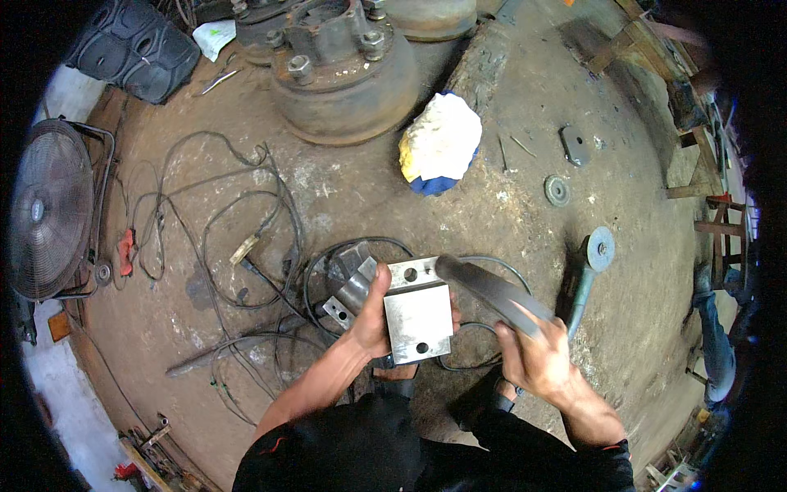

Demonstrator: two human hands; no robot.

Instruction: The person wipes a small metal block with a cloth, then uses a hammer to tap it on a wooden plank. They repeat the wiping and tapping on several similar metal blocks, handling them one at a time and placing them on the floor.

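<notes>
My left hand (371, 324) is closed around a shiny steel block (418, 318), its thumb lying along the left side. The block has a square front plate with one hole and a stepped part behind it with another hole. In my right hand (537, 361) is a long, flat, dark tool that looks like a flat file (496, 289), smeared by motion. Its far end is at the block's upper right corner; whether it touches cannot be made out. Just left of my left thumb, a grey metal piece with small holes (338, 310) shows, partly hidden by the hand.
An angle grinder (579, 295) lies to the right, near a loose disc (557, 190) and a dark plate (575, 146). Cables (205, 225) tangle on the left beside a floor fan (51, 209). Ahead are a heavy rusty hub (344, 94) and a white-and-blue bundle (443, 139).
</notes>
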